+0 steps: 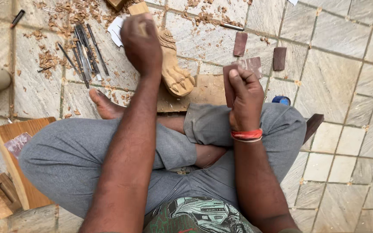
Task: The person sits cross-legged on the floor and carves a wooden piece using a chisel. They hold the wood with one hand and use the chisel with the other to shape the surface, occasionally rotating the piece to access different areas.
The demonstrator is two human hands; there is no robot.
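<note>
Left hand fist-closed around the upper end of a carved wooden leg, fingers hide that end, a square block tip pokes out above the knuckles. Carving's long axis runs from upper left to lower right, tilted; clawed paw end points down-right toward the person's knee and rests on a flat wooden board. Right hand closed on a dark brown sandpaper sheet, held upright just right of the paw, near but not touching as far as I can tell. Red band on the right wrist. Person sits cross-legged in grey trousers, bare foot sticking out left of the board, just below the left forearm. Bunch of thin metal carving tools lies on the stone floor left of the carving, wood shavings scattered around and above them. Two more dark sandpaper pieces and lie on the tiles above the right hand. Small blue cap by the right knee. Plank and other wooden parts at lower left, well apart from the hands.
</note>
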